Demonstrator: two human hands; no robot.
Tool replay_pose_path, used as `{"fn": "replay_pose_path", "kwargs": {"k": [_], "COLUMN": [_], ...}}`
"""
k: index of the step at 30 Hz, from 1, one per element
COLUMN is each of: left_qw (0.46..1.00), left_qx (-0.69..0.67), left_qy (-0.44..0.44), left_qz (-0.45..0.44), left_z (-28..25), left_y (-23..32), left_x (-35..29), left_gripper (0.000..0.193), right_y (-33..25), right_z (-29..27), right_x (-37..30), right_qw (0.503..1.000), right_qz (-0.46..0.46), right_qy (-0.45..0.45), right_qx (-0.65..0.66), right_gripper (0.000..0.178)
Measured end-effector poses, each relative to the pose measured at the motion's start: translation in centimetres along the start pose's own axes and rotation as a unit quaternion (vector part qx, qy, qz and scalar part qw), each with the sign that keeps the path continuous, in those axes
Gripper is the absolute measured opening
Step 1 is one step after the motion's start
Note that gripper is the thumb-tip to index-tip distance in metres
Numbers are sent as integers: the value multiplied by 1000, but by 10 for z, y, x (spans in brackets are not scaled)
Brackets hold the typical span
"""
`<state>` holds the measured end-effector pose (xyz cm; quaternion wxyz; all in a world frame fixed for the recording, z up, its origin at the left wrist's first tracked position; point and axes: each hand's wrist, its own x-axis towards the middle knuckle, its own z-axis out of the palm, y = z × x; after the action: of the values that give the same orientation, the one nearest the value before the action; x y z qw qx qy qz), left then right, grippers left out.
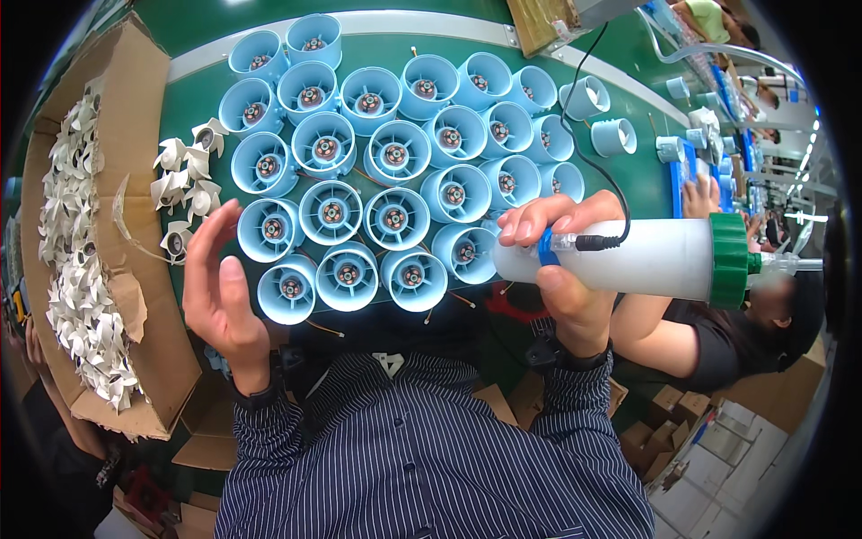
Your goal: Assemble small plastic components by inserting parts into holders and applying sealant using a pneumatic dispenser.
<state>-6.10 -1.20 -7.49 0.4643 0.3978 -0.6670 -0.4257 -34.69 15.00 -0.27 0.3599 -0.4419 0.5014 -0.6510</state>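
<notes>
My right hand is wrapped round a large white dispensing cartridge with a green end cap and a blue band near its narrow end. A black cable plugs into it by my fingers. The cartridge lies sideways over the near right of several light-blue round fan housings, whose spokes hold small copper-wound motor cores. Its tip is hidden behind my hand. My left hand is empty, fingers apart, just left of the nearest housings. Beyond it lie loose white fan impellers on the green table.
At the left stands an open cardboard box filled with white impellers. Two housings with white impellers inside sit at the far right. A co-worker's arm reaches in at the right. Thin wires overhang the table's near edge.
</notes>
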Motion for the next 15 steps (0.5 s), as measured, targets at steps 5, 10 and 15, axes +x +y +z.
{"fn": "replay_pose_path", "kwargs": {"k": [5,10,15], "left_qw": [979,920,860], "left_qx": [32,-102,-52], "left_qy": [89,-172,-451], "left_qz": [183,337,233], "left_z": [-7,-10,40], "left_y": [9,58,60], "left_x": [-11,-35,-47], "left_gripper": [39,26,34], "right_y": [2,-1,-1], "right_z": [1,-1,2], "right_x": [1,-1,1], "right_qw": [1000,1000,1000], "right_qz": [3,6,7], "right_qy": [3,8,-4], "right_qx": [-4,-9,-8], "right_gripper": [47,48,48]}}
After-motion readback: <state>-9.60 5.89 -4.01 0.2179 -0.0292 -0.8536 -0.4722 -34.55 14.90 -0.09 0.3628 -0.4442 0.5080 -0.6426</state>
